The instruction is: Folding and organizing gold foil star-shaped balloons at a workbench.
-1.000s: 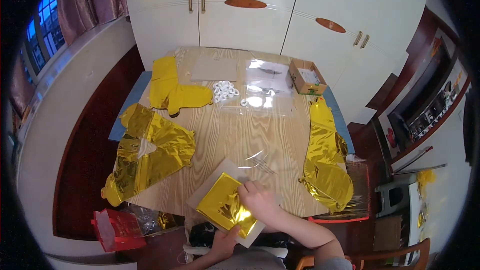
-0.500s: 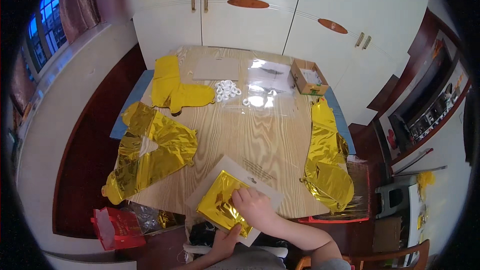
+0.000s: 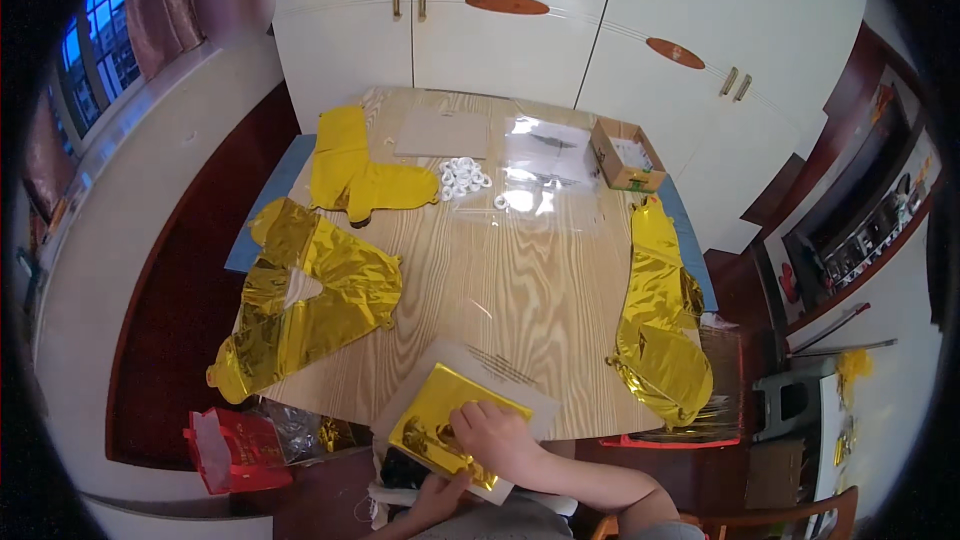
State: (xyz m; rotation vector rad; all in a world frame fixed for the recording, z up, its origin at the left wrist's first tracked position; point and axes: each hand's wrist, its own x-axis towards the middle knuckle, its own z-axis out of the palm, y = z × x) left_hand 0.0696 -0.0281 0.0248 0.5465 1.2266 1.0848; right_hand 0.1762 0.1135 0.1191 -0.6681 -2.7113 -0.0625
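Note:
A folded gold foil balloon [image 3: 440, 410] lies on a grey-beige cardboard sheet [image 3: 412, 380] at the table's near edge. My left hand [image 3: 438, 496] grips the near edge of both, thumb on top of the foil. Over the middle of the foil, my right hand [image 3: 498, 437] has its fingers curled and pressed together on it; what the fingertips pinch is partly hidden. Flat, uninflated gold foil balloons lie around: one at the far left [image 3: 350, 165], a crumpled one at the near left [image 3: 340, 290], and a long one [image 3: 655, 310] along the right edge.
White rings [image 3: 463, 177] sit in a pile at the back, beside a cardboard piece [image 3: 440, 132] and a clear plastic sheet [image 3: 548, 155]. An open cardboard box [image 3: 628, 155] stands at the back right. Below the left edge is a red bag [image 3: 238, 450]; a stool [image 3: 785, 402] stands right.
The cardboard with the folded foil has shifted slightly toward me and tilted. My right hand has moved a little down on the foil, and my left hand has also moved slightly.

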